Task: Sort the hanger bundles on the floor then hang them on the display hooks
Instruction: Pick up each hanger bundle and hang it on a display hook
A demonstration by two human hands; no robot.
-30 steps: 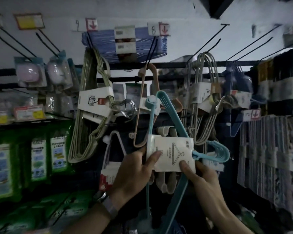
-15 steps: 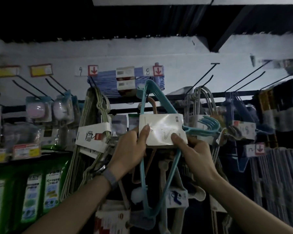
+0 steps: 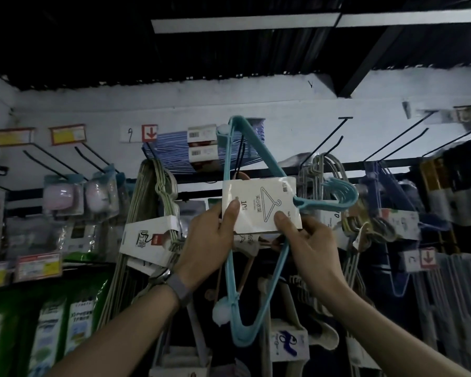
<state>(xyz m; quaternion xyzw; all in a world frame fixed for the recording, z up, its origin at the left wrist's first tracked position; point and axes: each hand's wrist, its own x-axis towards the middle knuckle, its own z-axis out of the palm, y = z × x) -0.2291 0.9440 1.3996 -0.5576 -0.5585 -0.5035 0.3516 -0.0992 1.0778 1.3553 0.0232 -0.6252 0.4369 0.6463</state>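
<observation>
Teal hanger bundle, lifted higher: we are pinching its card sleeve in left hand and right hand, judging it light, stiff, slippery elsewhere.

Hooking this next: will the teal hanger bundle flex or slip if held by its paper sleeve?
Probably stiff: the teal hanger bundle holds its triangle shape though gripped only at mid-span. Likely light: the left hand and right hand carry it with thumb pinches. The paper sleeve looks smooth, so it may slide along the hangers or tear if tugged.
</observation>
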